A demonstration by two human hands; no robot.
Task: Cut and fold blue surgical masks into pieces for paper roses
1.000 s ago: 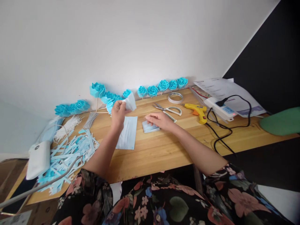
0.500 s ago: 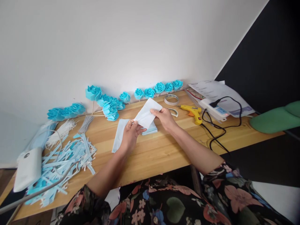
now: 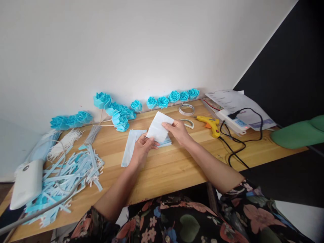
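Between my hands is a white sheet of mask fabric [image 3: 160, 125], held tilted above the table. My left hand [image 3: 144, 146] pinches its lower left corner, thumb on top. My right hand [image 3: 178, 131] grips the right edge, with the thumb pressed on the face and the fingers hidden behind. A light-blue folded fabric piece [image 3: 131, 145] lies flat beside my left hand. Under the held sheet, a small stack of blue fabric pieces [image 3: 165, 142] shows partly; the rest is covered.
Blue fabric flowers [image 3: 120, 114] line the wall. Cut strips [image 3: 68, 179], white cords [image 3: 66, 143], grey wires [image 3: 92, 134] and a white power bank [image 3: 27, 184] are at left. A yellow glue gun [image 3: 211, 124], tape roll [image 3: 186, 109], power strip [image 3: 231, 121] and black cable [image 3: 239, 146] sit right.
The white sheet has turned more upright and dropped slightly, and my left fingers have shifted along its lower edge. The camera view has moved a little.
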